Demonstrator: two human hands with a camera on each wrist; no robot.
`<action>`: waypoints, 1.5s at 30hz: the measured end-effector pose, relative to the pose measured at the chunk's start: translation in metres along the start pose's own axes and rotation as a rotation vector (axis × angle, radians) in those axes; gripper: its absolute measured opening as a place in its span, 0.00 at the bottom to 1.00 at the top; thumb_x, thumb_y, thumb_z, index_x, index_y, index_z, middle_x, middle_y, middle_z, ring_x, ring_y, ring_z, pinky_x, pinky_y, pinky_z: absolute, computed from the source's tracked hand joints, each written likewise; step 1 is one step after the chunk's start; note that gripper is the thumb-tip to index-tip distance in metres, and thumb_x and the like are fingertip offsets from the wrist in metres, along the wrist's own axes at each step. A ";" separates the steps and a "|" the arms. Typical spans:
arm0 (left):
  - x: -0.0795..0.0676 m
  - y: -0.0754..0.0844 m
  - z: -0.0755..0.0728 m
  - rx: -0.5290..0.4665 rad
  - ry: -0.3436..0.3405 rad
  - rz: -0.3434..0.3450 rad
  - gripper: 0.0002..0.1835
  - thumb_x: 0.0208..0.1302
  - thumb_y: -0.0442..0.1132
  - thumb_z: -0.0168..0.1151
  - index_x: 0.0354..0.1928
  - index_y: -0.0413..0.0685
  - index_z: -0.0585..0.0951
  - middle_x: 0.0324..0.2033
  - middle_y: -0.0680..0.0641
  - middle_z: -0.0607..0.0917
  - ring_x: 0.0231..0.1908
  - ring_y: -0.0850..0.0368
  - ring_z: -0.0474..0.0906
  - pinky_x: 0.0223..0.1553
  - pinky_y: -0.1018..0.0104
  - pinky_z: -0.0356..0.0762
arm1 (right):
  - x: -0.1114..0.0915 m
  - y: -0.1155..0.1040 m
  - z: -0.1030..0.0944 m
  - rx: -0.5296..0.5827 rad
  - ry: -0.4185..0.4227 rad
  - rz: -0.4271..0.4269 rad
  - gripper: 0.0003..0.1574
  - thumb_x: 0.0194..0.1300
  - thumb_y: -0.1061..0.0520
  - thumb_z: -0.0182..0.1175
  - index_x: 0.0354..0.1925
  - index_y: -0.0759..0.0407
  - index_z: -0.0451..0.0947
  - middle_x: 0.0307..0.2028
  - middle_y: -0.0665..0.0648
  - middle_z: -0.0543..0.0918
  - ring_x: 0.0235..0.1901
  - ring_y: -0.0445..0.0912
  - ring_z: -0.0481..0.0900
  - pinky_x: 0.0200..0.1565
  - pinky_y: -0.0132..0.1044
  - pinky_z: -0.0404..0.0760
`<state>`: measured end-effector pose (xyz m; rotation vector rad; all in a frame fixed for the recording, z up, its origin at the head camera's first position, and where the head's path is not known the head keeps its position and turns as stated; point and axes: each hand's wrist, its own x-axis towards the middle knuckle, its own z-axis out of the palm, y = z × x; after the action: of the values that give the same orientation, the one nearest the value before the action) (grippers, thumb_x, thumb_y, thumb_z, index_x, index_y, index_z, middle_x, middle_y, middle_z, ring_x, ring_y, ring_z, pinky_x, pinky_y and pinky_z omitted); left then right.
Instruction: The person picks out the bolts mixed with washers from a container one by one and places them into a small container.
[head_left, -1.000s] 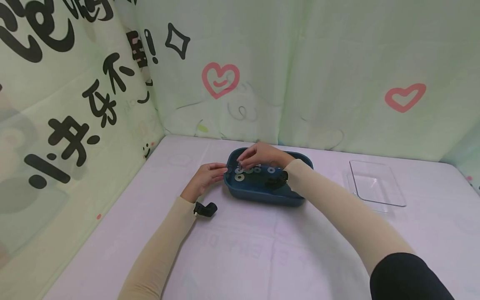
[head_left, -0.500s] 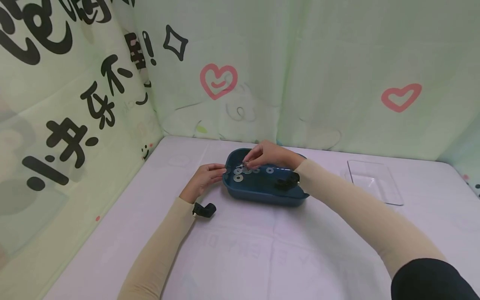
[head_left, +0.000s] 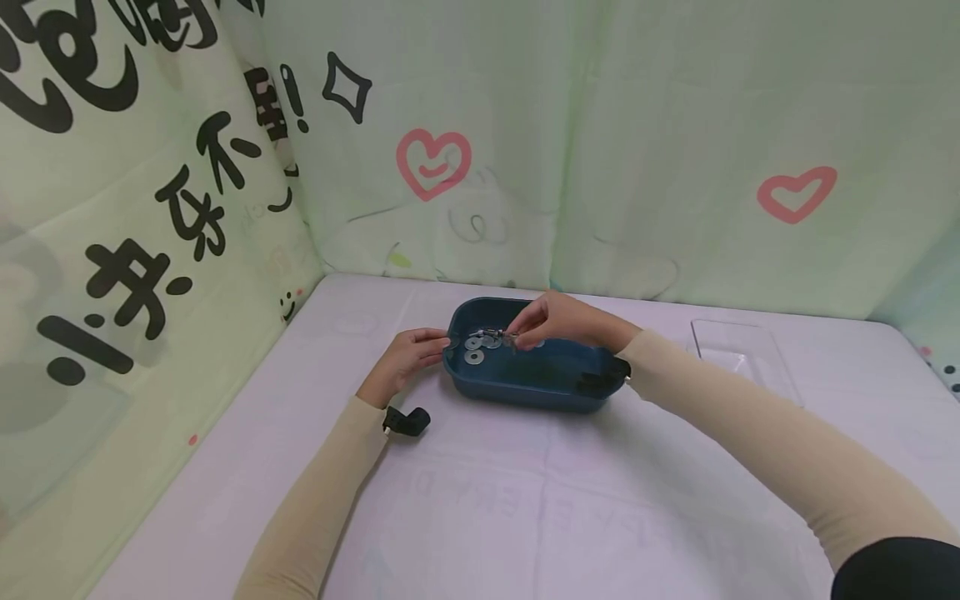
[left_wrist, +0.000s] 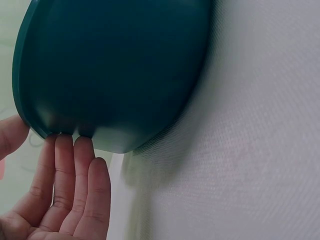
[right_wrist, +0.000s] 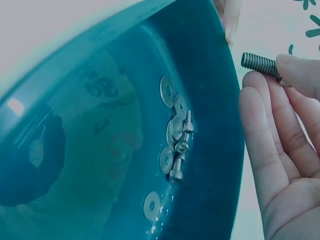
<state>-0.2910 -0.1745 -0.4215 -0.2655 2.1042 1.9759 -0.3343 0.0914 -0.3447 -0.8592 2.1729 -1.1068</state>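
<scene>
Head view. One blue tray (head_left: 517,393), on the white tablecloth (head_left: 480,500); left hand (head_left: 405,357) at its left end, right hand (head_left: 562,323) over its interior. Washers (head_left: 474,357) near the left end; a clear plastic box (head_left: 750,340), well apart to the right. What the right hand pinches is too small to tell here.

Left wrist view. Four fingers side by side, nearly straight, tips resting against the tray's outer wall; thumb apart, at the rim. We judge this a light contact — a knock from the right hand could shift the tray.

Right wrist view. One threaded bolt (right_wrist: 259,63), pinched between thumb and fingertips, one end jutting free, the other hidden. Below, several washers and small screws (right_wrist: 176,172) lie heaped against the wall. We note the short hold — should the thumb roll, the bolt could drop among them.
</scene>
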 end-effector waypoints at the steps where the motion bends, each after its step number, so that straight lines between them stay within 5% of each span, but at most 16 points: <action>1: 0.000 0.000 0.000 0.003 -0.002 0.002 0.21 0.66 0.36 0.57 0.60 0.38 0.72 0.58 0.38 0.76 0.55 0.50 0.75 0.62 0.60 0.72 | -0.002 0.001 -0.001 0.010 0.003 0.001 0.21 0.60 0.60 0.63 0.50 0.71 0.77 0.39 0.61 0.87 0.42 0.56 0.83 0.51 0.51 0.81; 9: 0.000 0.000 0.001 0.002 0.000 0.004 0.22 0.65 0.36 0.58 0.60 0.38 0.72 0.59 0.39 0.75 0.55 0.51 0.75 0.62 0.60 0.72 | -0.021 0.006 -0.008 0.023 0.017 0.030 0.20 0.60 0.59 0.63 0.50 0.67 0.79 0.43 0.66 0.85 0.46 0.61 0.81 0.55 0.53 0.78; 26: 0.000 -0.001 0.000 -0.001 -0.009 0.015 0.22 0.65 0.36 0.57 0.60 0.36 0.71 0.58 0.38 0.75 0.51 0.54 0.76 0.62 0.59 0.72 | -0.060 0.021 -0.039 -0.019 0.116 0.095 0.25 0.63 0.56 0.61 0.54 0.70 0.75 0.45 0.62 0.84 0.40 0.41 0.83 0.54 0.40 0.80; 34: 0.001 -0.006 -0.004 -0.013 -0.038 0.082 0.23 0.62 0.40 0.63 0.56 0.36 0.75 0.52 0.41 0.80 0.48 0.55 0.79 0.58 0.62 0.76 | -0.072 0.030 -0.051 -0.042 0.161 0.103 0.25 0.62 0.56 0.61 0.53 0.71 0.75 0.48 0.65 0.82 0.44 0.51 0.83 0.52 0.39 0.81; 45: 0.002 0.000 0.000 -0.015 -0.012 -0.013 0.22 0.65 0.36 0.58 0.60 0.37 0.72 0.59 0.38 0.75 0.47 0.58 0.77 0.63 0.59 0.71 | -0.091 0.038 -0.062 -0.075 0.182 0.139 0.27 0.62 0.54 0.63 0.54 0.70 0.74 0.46 0.63 0.84 0.42 0.45 0.84 0.54 0.45 0.80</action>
<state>-0.2930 -0.1739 -0.4217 -0.2687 2.0760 1.9824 -0.3304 0.2072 -0.3282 -0.6483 2.3970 -1.0771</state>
